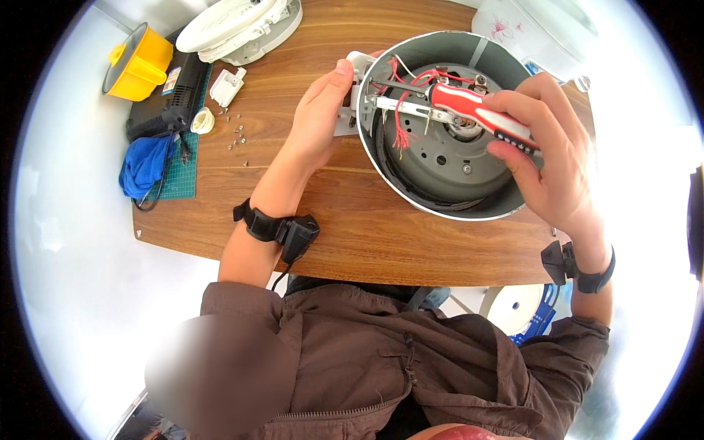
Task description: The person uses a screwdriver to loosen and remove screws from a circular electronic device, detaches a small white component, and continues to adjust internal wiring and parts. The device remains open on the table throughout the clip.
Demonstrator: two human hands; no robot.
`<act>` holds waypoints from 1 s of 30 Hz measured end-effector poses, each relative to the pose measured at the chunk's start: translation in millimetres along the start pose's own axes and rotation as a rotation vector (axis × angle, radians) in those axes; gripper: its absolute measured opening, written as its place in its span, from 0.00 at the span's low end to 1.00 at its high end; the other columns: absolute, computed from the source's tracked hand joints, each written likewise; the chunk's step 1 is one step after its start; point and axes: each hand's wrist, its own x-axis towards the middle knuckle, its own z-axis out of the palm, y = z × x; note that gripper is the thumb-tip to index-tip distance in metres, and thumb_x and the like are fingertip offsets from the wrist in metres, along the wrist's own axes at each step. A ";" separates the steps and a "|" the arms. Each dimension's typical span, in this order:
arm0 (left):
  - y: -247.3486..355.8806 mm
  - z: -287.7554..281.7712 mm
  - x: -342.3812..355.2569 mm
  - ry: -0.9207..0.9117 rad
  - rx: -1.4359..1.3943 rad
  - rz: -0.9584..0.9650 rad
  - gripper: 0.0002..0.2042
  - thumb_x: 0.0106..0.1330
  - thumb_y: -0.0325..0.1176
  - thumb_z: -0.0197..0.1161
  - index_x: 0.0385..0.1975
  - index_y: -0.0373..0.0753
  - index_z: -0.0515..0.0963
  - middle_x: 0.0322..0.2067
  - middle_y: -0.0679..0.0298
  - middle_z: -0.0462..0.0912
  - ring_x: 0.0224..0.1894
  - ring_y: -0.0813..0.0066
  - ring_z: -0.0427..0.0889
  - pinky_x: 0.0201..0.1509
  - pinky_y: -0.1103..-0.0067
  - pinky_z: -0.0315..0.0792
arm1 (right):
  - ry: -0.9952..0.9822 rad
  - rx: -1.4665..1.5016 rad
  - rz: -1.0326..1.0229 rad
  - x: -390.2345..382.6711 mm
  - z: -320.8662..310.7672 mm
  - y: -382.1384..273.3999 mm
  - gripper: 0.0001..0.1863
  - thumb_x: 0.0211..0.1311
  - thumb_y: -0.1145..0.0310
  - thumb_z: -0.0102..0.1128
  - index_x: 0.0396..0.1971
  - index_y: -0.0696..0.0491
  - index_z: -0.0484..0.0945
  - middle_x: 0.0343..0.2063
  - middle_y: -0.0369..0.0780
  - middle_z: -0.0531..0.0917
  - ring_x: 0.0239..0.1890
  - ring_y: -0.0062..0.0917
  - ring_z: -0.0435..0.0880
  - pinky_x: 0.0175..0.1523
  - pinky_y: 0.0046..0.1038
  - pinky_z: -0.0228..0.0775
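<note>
A round grey metal appliance body [440,194] lies open on the wooden table, with red and white wires [403,139], a white metal strip [407,106] and small fittings on its inner base. My left hand [315,117] is closed on a white plastic piece [348,128] on the body's left side, its thumb upright along it. My right hand [550,147] holds a red and white screwdriver [469,106] almost horizontally over the inside. Its shaft points left toward the wall beside the white piece; I cannot make out exactly what the tip touches.
The wooden table [308,220] also bears a white lid-like part [220,29], yellow container [132,73], black device [158,117], blue cloth [143,169], green mat [180,187], small white parts [224,88] and several screws [238,128]. A white container [528,33] stands back right.
</note>
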 end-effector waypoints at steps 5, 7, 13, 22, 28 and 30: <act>-3.1 5.1 0.2 -0.057 -0.063 0.053 0.31 0.83 0.55 0.42 0.70 0.33 0.69 0.62 0.58 0.80 0.63 0.71 0.79 0.66 0.72 0.73 | -0.007 -0.030 -0.003 -2.7 -0.4 3.7 0.28 0.48 0.83 0.72 0.53 0.53 0.80 0.44 0.42 0.75 0.43 0.37 0.78 0.47 0.35 0.74; -13.9 2.9 6.0 -0.096 -0.080 0.131 0.32 0.83 0.56 0.41 0.72 0.33 0.66 0.65 0.58 0.78 0.65 0.70 0.77 0.68 0.72 0.72 | -0.003 -0.064 -0.010 -3.2 0.3 4.1 0.27 0.49 0.82 0.72 0.53 0.53 0.80 0.44 0.43 0.75 0.43 0.37 0.78 0.49 0.35 0.73; -27.7 3.5 9.7 -0.153 -0.127 0.247 0.35 0.83 0.56 0.40 0.75 0.32 0.59 0.69 0.54 0.72 0.69 0.66 0.74 0.72 0.69 0.69 | 0.018 0.012 0.045 -2.9 1.1 4.8 0.25 0.49 0.79 0.73 0.51 0.51 0.82 0.44 0.42 0.75 0.45 0.35 0.77 0.49 0.34 0.72; -32.3 8.6 8.8 -0.163 -0.136 0.282 0.37 0.82 0.57 0.41 0.76 0.28 0.55 0.71 0.50 0.68 0.71 0.61 0.71 0.75 0.65 0.67 | 0.046 -0.150 -0.189 -1.9 0.5 20.3 0.27 0.45 0.76 0.77 0.51 0.48 0.83 0.44 0.39 0.77 0.43 0.33 0.76 0.47 0.32 0.70; -33.0 9.6 8.6 -0.161 -0.119 0.288 0.38 0.82 0.57 0.41 0.76 0.28 0.54 0.71 0.50 0.68 0.70 0.62 0.72 0.74 0.66 0.68 | 0.089 -0.254 -0.131 -0.7 2.7 14.0 0.26 0.54 0.60 0.72 0.54 0.50 0.81 0.40 0.38 0.80 0.40 0.31 0.77 0.49 0.35 0.67; -34.1 8.7 9.4 -0.157 -0.126 0.289 0.38 0.82 0.58 0.41 0.76 0.28 0.54 0.71 0.50 0.68 0.70 0.62 0.72 0.74 0.66 0.68 | 0.074 -0.334 -0.168 0.4 0.7 14.9 0.27 0.57 0.55 0.69 0.55 0.51 0.81 0.38 0.38 0.80 0.38 0.30 0.77 0.48 0.35 0.66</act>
